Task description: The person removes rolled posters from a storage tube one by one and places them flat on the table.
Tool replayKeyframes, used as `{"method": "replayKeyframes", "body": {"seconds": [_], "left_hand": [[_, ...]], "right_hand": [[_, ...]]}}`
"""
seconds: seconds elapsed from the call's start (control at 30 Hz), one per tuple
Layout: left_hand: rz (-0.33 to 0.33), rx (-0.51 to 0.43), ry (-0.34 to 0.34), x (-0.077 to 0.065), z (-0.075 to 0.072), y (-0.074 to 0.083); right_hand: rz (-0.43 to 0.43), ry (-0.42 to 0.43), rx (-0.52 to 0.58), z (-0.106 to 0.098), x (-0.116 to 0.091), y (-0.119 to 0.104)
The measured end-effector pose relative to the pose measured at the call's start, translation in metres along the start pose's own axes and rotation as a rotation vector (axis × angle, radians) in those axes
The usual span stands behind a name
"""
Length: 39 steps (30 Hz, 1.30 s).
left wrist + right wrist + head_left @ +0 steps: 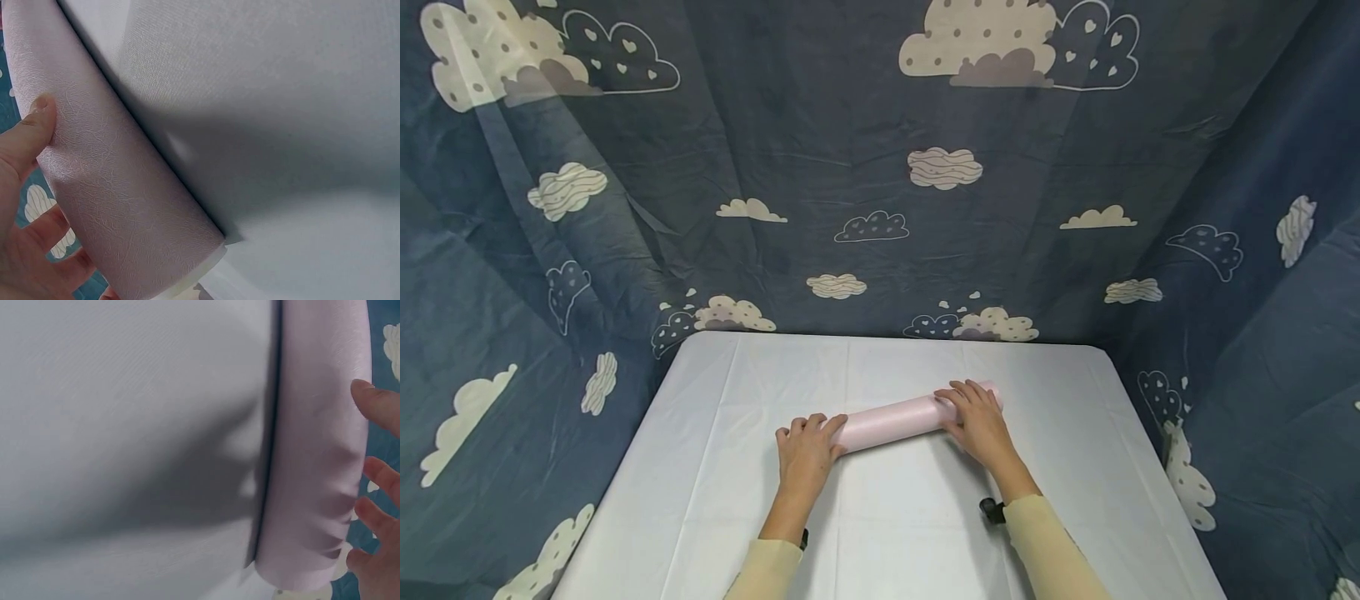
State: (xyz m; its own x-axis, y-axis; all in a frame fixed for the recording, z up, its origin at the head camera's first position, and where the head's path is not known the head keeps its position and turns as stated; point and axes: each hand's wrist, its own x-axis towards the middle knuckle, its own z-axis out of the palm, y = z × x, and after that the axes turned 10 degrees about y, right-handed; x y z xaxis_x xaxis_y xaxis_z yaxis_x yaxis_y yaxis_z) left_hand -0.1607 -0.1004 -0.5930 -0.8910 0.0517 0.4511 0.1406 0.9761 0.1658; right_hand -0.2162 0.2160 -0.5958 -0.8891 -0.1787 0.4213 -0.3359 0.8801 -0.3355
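A pale pink roll of sheet material (891, 422) lies on the white-covered table, slanting up toward the right. Its surface has a fine crinkled texture in the left wrist view, where a whitish edge shows at its end. My left hand (805, 454) grips the roll's left end, the thumb (42, 119) pressed on its side and the other fingers partly hidden behind it. Near the right end, my right hand (981, 423) holds the roll with fingers spread across its top. In the right wrist view the fingertips (369, 512) rest along the edge of the pink roll (315, 456).
The white cloth on the table (760, 492) has faint fold lines. Dark blue curtains with printed clouds (872, 150) stand behind the table and along both sides. A small black device (992, 510) sits at the right wrist.
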Motion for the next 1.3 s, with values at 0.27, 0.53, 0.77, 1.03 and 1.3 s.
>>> {"method": "replayKeyframes", "body": {"seconds": [0.27,0.53,0.77,1.03,1.3], "left_hand": [[0.000,-0.007,-0.004,0.001,-0.001,0.000],[-0.001,-0.006,-0.025,0.001,0.001,0.003],[-0.013,0.009,-0.053,0.002,0.002,0.008],[-0.029,-0.017,-0.065,0.004,0.002,0.016],[0.011,0.022,-0.036,0.003,0.008,0.022]], "right_hand": [[0.014,0.005,0.025,-0.010,0.003,-0.010],[0.004,0.017,0.045,-0.016,0.003,-0.017],[-0.033,0.042,0.076,-0.023,0.006,-0.029],[-0.062,0.067,0.093,-0.029,0.010,-0.038],[-0.058,0.044,0.093,-0.030,0.009,-0.042]]}}
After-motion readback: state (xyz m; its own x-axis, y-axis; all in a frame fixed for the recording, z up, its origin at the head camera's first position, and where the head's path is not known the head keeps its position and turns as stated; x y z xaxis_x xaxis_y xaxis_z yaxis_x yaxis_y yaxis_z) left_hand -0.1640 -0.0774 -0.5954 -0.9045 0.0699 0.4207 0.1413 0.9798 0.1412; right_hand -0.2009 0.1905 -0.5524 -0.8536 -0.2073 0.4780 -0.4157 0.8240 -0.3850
